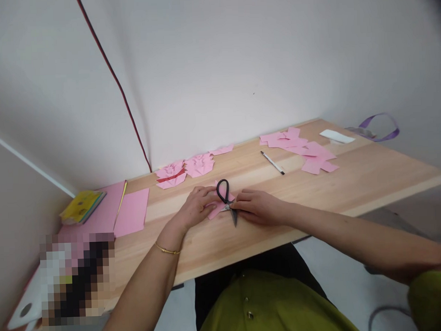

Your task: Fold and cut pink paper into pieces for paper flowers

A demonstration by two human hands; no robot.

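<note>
Near the front of the table, a pair of scissors [223, 191] has its black handles pointing away from me and its dark blades towards me. Under it lies a small piece of pink paper [215, 212], partly covered by my fingers. My left hand [196, 207] rests over the left side of this paper, thumb and fingers closed on it. From the right, my right hand [260, 207] has curled fingers, with fingertips at the scissors' pivot and blades. The exact grip there is partly hidden.
Folded pink paper pieces [199, 165] lie by the wall, with more pink cut-outs [316, 157] at right. A white pen [272, 162] and white strip [337, 136] lie nearby. At left are pink sheets [133, 212], a yellow packet [80, 206] and a blurred-out area.
</note>
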